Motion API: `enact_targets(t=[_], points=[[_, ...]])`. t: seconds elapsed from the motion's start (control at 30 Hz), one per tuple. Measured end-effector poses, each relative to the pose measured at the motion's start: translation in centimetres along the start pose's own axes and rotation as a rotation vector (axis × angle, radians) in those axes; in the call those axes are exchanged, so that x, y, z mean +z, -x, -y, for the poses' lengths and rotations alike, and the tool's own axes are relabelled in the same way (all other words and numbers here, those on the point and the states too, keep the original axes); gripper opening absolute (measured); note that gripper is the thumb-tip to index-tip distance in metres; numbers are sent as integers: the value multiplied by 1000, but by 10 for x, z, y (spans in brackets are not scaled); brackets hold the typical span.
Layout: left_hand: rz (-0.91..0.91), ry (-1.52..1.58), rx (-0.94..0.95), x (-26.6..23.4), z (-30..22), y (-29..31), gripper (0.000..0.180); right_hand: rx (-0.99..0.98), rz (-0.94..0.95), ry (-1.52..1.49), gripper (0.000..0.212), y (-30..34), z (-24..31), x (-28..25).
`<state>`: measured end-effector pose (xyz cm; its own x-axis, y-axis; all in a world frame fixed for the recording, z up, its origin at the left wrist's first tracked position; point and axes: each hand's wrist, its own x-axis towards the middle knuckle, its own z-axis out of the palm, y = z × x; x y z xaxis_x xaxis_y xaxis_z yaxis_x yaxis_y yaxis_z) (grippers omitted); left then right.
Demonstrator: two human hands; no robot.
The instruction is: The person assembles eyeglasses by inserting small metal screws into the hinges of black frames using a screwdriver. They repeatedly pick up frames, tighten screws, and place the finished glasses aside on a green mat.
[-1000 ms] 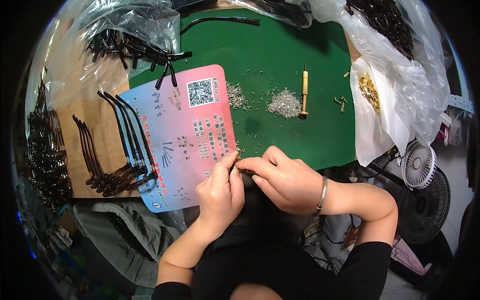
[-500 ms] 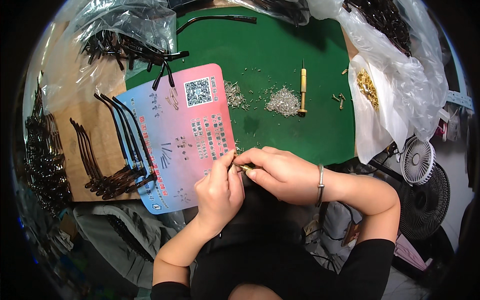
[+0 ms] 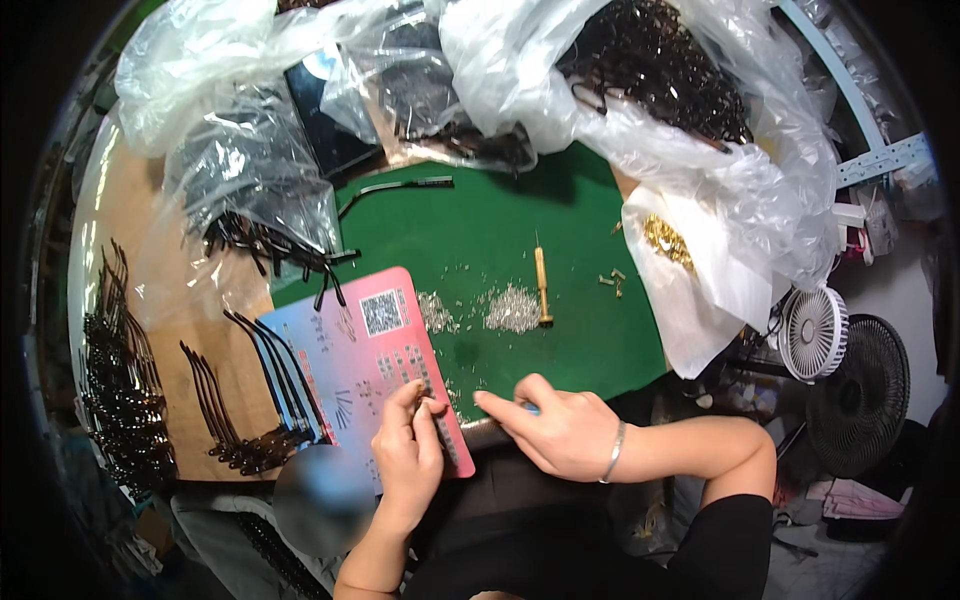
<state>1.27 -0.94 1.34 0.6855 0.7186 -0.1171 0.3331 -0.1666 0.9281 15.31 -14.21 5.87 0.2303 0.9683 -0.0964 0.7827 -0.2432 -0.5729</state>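
My left hand (image 3: 410, 450) is over the right edge of a pink and blue printed card (image 3: 385, 365). Its thumb and fingertips pinch a small gold-coloured piece (image 3: 424, 391), too small to name. To the right, by the near edge of the green mat (image 3: 590, 370), my right hand (image 3: 565, 430) has its index finger stretched left and the others curled. A bit of blue (image 3: 531, 408) shows between its fingers; the rest of that thing is hidden. Beyond the hands lie a heap of tiny silvery screws (image 3: 513, 309) and a brass-coloured screwdriver (image 3: 542, 288).
Dark glasses temples (image 3: 290, 375) lie across the card's left side, with more bunched at the far left (image 3: 125, 400). Plastic bags (image 3: 510, 60) line the back. Gold-coloured parts (image 3: 668, 242) rest on white paper at the right, near a white fan (image 3: 812, 333).
My hands have moved apart, the right one going right and away from the left. The brass-coloured tool between them no longer shows there. The view has tilted up, showing more bags.
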Motion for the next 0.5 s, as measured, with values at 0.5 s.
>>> enact_targets(t=[0.5], points=[[20, -1109, 931, 30, -8, -219, 16, -24, -154, -72, 32, 16, -40, 17]])
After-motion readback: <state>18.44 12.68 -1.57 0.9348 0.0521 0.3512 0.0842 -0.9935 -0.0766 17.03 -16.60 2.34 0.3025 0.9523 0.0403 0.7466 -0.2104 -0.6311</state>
